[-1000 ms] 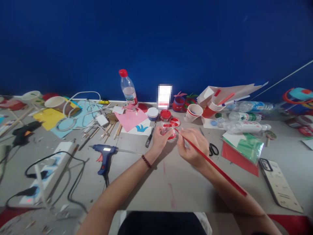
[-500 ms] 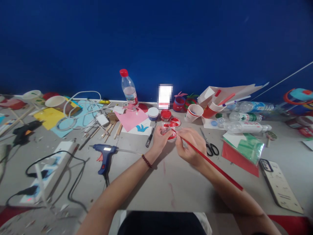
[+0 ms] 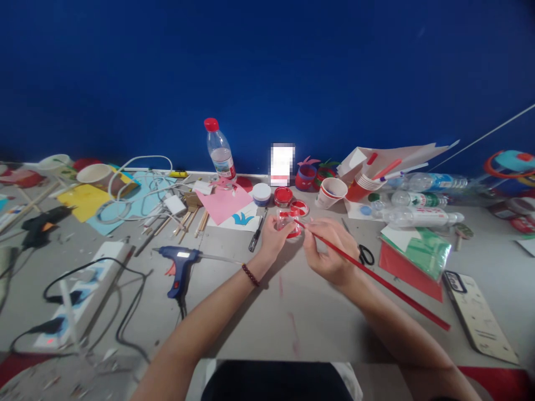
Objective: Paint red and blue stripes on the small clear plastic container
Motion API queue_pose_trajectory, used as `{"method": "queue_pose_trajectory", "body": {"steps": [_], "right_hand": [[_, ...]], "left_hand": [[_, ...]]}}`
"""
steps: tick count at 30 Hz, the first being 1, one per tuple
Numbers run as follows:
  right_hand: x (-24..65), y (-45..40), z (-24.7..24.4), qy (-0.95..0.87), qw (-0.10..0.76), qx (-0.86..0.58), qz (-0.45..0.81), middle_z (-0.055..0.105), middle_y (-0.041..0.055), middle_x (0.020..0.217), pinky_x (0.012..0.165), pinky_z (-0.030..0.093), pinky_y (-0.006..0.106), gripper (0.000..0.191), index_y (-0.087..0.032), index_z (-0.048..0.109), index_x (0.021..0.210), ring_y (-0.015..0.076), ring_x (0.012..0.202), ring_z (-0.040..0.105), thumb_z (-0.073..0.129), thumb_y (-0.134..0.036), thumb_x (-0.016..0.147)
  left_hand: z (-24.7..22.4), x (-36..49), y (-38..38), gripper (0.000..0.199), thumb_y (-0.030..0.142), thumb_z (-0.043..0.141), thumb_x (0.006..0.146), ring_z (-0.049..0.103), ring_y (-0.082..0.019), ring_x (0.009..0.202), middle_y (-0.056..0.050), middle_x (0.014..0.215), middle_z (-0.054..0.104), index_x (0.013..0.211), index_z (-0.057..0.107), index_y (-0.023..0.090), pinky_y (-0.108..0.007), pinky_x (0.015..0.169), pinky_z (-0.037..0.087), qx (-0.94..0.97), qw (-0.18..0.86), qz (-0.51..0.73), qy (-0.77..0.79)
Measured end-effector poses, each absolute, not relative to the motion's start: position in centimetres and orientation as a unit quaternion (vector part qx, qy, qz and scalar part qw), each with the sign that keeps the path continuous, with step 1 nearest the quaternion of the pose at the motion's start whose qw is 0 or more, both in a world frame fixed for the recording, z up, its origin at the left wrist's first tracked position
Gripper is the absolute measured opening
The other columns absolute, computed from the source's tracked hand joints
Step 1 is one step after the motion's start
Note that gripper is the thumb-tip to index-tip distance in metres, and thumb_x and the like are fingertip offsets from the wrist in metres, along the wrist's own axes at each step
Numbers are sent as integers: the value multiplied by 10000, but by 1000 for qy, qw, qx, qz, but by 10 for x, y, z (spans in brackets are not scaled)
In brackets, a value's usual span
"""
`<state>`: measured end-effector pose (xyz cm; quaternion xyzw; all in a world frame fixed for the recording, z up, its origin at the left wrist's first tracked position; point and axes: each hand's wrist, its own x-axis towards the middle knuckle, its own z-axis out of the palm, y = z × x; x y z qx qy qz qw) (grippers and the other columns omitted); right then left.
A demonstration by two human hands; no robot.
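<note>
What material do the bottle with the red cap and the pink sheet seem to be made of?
Bottle: glossy, probably thin plastic; its wall is see-through. Pink sheet: matt, likely paper; it looks thin and flat, though card or foam is possible.

We see a long red brush [image 3: 397, 290] slanting over the bench [image 3: 251, 328], its tip at a clear plastic piece [image 3: 290, 219] partly coated red.

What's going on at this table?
A person's left hand steadies a small clear piece marked with red, while the right hand holds a long red brush with its tip at that piece. Just beyond stand an open pot of red paint and a white-lidded jar.
</note>
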<state>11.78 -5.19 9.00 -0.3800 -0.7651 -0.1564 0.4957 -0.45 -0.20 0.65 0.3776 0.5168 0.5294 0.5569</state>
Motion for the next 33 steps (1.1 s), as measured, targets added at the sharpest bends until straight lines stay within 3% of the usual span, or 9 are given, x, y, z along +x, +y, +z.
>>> {"method": "queue_pose_trajectory", "body": {"steps": [33], "right_hand": [[116, -51, 82, -764, 501, -373, -164, 701, 29, 784, 723, 595, 325, 259, -218, 581, 1006, 186, 748, 688, 587, -22, 837]], "left_hand": [[8, -5, -3, 315, 241, 803, 616, 558, -136, 726, 25, 759, 583, 760, 526, 201, -274, 706, 446, 389, 542, 527, 527]]}}
